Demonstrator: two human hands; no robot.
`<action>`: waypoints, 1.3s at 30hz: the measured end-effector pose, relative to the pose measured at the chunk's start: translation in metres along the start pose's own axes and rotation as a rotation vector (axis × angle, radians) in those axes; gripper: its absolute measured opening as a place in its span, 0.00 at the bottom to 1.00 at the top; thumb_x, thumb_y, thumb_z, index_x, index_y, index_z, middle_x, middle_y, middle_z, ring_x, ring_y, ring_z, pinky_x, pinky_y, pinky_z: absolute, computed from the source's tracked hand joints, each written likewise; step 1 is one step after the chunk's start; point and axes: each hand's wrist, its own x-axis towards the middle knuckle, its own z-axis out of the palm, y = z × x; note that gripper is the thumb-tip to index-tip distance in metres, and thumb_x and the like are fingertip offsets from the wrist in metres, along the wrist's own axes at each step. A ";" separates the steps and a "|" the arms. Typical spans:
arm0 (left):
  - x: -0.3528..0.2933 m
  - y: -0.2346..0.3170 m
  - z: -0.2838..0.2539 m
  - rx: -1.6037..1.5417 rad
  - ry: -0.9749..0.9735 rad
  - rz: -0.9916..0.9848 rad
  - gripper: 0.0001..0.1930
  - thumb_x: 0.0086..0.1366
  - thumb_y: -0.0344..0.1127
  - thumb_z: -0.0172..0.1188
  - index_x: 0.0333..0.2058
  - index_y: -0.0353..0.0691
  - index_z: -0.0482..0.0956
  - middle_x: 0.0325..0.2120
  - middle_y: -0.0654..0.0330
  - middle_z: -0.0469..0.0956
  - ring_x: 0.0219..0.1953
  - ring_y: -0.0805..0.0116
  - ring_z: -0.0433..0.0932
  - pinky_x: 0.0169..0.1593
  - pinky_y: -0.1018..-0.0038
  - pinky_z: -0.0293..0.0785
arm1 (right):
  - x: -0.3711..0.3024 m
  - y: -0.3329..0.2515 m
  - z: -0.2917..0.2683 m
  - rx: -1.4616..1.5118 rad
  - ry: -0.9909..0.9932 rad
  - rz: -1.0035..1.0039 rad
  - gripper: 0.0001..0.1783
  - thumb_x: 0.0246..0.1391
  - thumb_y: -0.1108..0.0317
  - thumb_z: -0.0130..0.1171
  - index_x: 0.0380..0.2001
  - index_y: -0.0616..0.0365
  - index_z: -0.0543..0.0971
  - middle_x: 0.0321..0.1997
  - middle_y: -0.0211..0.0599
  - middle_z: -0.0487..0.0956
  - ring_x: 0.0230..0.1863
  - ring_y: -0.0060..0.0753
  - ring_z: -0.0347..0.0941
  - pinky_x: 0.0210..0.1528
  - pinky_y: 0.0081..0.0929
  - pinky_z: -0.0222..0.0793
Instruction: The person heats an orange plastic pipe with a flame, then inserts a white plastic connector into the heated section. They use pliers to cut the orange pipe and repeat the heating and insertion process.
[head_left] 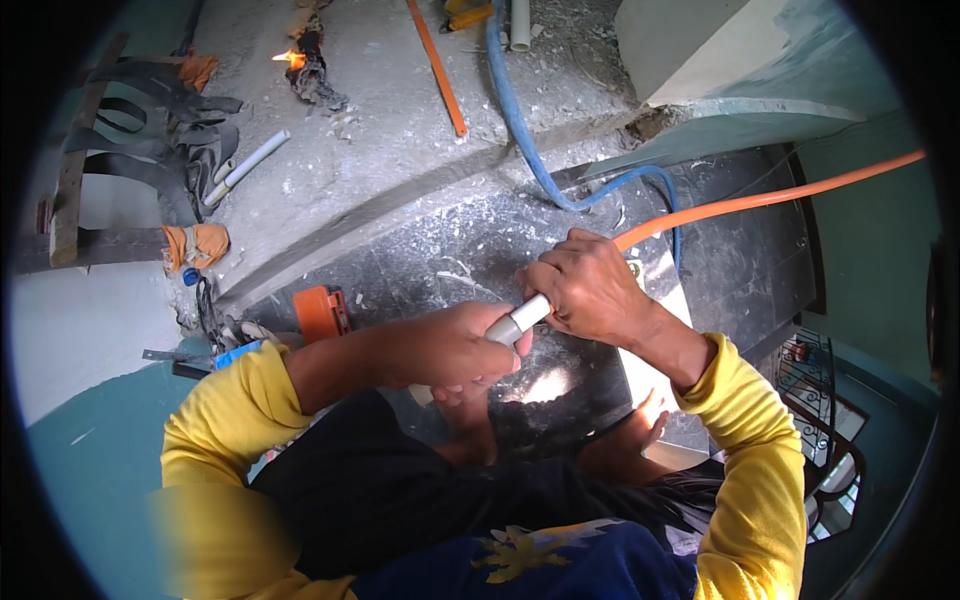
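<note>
My left hand [455, 345] is closed around a pipe with a grey sleeve-like end [503, 331]; its pale lower end sticks out below the palm. From that sleeve a short white pipe piece [531, 311] runs up to my right hand [597, 285], whose fingers are wrapped round it. An orange tube [770, 198] leads from behind my right hand to the right edge of view. Whether the tube joins the white piece is hidden by my fingers. Both hands meet over the dark, debris-strewn floor [460, 262], above my bare feet.
On the concrete ledge [390, 165], a small flame [290, 60] burns on a blackened scrap [314, 82]. Nearby lie an orange strip [438, 70], a blue hose [515, 115] and white pipes [250, 165]. An orange-and-black object [320, 313] sits left; grey straps [135, 150] hang from a wooden frame [72, 190].
</note>
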 end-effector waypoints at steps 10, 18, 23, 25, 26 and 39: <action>0.028 -0.035 -0.014 0.730 0.364 0.462 0.14 0.72 0.31 0.60 0.53 0.36 0.71 0.26 0.58 0.79 0.20 0.66 0.78 0.25 0.64 0.72 | 0.009 0.006 -0.016 0.206 -0.496 0.195 0.12 0.54 0.63 0.72 0.40 0.56 0.85 0.33 0.45 0.85 0.41 0.58 0.84 0.48 0.53 0.77; 0.013 -0.007 -0.007 -0.490 -0.183 -0.080 0.12 0.73 0.30 0.54 0.53 0.45 0.69 0.19 0.75 0.61 0.16 0.85 0.60 0.18 0.82 0.55 | -0.018 0.001 0.012 -0.047 0.301 0.027 0.14 0.52 0.64 0.77 0.32 0.55 0.80 0.28 0.35 0.74 0.30 0.41 0.74 0.32 0.37 0.65; 0.014 -0.016 0.000 -0.541 -0.253 -0.059 0.08 0.77 0.31 0.53 0.52 0.45 0.69 0.19 0.74 0.61 0.15 0.84 0.60 0.17 0.82 0.57 | -0.007 -0.006 0.003 -0.132 0.219 0.014 0.17 0.51 0.62 0.73 0.21 0.50 0.72 0.21 0.31 0.72 0.23 0.38 0.73 0.27 0.37 0.67; 0.015 -0.015 0.005 -0.494 -0.191 -0.041 0.09 0.78 0.29 0.52 0.53 0.43 0.68 0.20 0.74 0.62 0.16 0.85 0.59 0.17 0.82 0.55 | -0.006 -0.004 0.002 -0.089 0.093 0.014 0.13 0.50 0.64 0.70 0.22 0.51 0.75 0.22 0.32 0.77 0.24 0.40 0.78 0.28 0.39 0.72; 0.018 -0.014 0.009 -0.428 -0.129 -0.058 0.10 0.76 0.29 0.52 0.52 0.43 0.67 0.21 0.73 0.62 0.16 0.84 0.60 0.17 0.80 0.56 | -0.011 -0.002 0.004 -0.014 0.015 0.028 0.11 0.42 0.69 0.74 0.26 0.53 0.79 0.25 0.33 0.80 0.29 0.44 0.82 0.31 0.43 0.76; 0.044 -0.076 -0.008 0.771 0.363 0.471 0.16 0.73 0.32 0.57 0.56 0.36 0.70 0.25 0.52 0.78 0.26 0.57 0.83 0.31 0.62 0.78 | -0.011 -0.013 -0.001 0.200 -0.378 0.133 0.10 0.47 0.66 0.73 0.30 0.53 0.81 0.29 0.43 0.82 0.33 0.56 0.83 0.32 0.49 0.73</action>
